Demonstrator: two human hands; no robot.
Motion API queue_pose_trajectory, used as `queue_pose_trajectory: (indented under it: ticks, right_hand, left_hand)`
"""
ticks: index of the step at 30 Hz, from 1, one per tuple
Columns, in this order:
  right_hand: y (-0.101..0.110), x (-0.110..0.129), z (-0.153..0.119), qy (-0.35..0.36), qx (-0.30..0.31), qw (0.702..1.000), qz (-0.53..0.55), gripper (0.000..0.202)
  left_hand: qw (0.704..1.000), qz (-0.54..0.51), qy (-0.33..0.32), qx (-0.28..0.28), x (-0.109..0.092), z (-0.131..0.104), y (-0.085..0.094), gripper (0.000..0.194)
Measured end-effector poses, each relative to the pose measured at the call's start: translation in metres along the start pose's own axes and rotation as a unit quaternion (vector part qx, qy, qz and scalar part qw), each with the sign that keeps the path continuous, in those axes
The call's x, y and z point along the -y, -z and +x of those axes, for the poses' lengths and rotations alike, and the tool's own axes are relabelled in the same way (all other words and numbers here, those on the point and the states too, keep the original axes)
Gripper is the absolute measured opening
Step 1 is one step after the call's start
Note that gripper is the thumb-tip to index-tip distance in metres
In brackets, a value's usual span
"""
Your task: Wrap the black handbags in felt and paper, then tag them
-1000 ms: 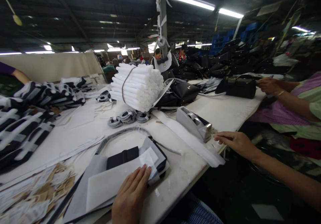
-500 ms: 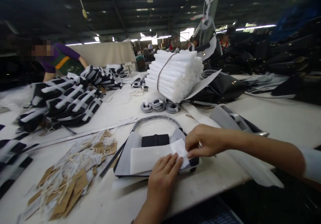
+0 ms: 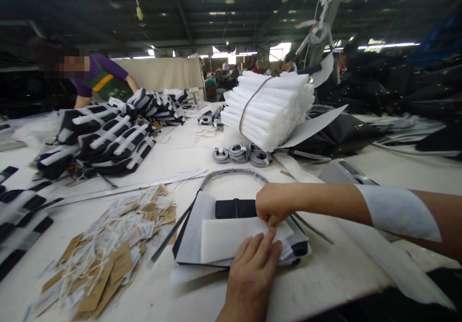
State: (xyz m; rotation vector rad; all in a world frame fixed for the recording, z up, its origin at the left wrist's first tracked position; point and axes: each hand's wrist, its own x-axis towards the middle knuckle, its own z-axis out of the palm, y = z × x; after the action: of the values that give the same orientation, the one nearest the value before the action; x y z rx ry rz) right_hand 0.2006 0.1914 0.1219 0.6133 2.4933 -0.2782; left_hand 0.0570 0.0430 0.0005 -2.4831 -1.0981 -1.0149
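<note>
A black handbag lies flat in front of me, its wrapped handle arching away. Pale tissue paper covers its sides, and a black strap tab shows in the middle. Across its lower front lies a white foam sheet. My left hand rests on the sheet's right part with fingers stretched out flat. Just above those fingertips, my right hand is closed with curled fingers over the sheet's upper right edge. What it pinches, if anything, is hidden.
Paper hang tags with strings are heaped at the left. Beyond stand wrapped black bags, coiled straps and a tied bundle of white foam rolls. A grey tape dispenser stands at right. A co-worker leans over the far left.
My right hand has moved inward over the foam sheet, toward my left fingertips, its forearm now reaching across the bag's right side. My left hand stays flat on the sheet. The view has shifted.
</note>
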Motion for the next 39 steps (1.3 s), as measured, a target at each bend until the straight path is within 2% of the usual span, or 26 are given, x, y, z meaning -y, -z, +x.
queue_pose_trajectory:
  ticks: [3, 7, 13, 19, 21, 24, 27, 33, 36, 39]
  right_hand:
    - [0.004, 0.002, 0.010, -0.007, 0.029, 0.999, -0.018, 0.017]
    - [0.010, 0.002, 0.023, -0.013, 0.050, 0.998, -0.035, 0.022]
    - [0.014, 0.000, 0.026, -0.008, 0.029, 0.998, -0.061, 0.030]
    - [0.011, -0.014, 0.024, -0.031, 0.009, 0.994, -0.104, 0.053]
    - [0.007, -0.022, 0.025, -0.038, -0.005, 0.996, -0.078, 0.055]
    - [0.002, -0.037, 0.030, -0.069, -0.019, 0.997, 0.018, 0.053]
    - [-0.003, -0.053, 0.039, -0.091, 0.010, 0.990, 0.111, 0.054]
    - [-0.011, -0.079, 0.057, -0.076, 0.078, 0.966, 0.233, 0.051]
    - [-0.015, -0.088, 0.061, -0.076, 0.086, 0.955, 0.274, 0.047]
    - [-0.018, -0.090, 0.061, -0.081, 0.064, 0.949, 0.299, 0.044]
  left_hand:
    - [1.000, -0.003, -0.007, 0.005, 0.000, 0.002, -0.001, 0.038]
    - [1.000, -0.010, 0.010, -0.028, -0.002, 0.002, -0.004, 0.041]
    - [0.999, -0.006, 0.013, -0.041, -0.004, 0.004, -0.002, 0.041]
    - [0.997, -0.010, 0.027, -0.074, -0.005, 0.006, -0.004, 0.041]
    - [0.997, -0.006, 0.028, -0.077, -0.005, 0.006, -0.006, 0.041]
    - [0.997, -0.002, 0.023, -0.079, -0.004, 0.006, -0.007, 0.040]
    - [0.995, -0.002, 0.028, -0.094, -0.004, 0.006, -0.008, 0.038]
    - [0.994, 0.006, 0.024, -0.104, -0.006, 0.008, -0.008, 0.040]
    - [0.993, 0.014, 0.025, -0.115, -0.006, 0.011, -0.008, 0.039]
    - [0.990, 0.018, 0.027, -0.140, -0.006, 0.014, -0.008, 0.038]
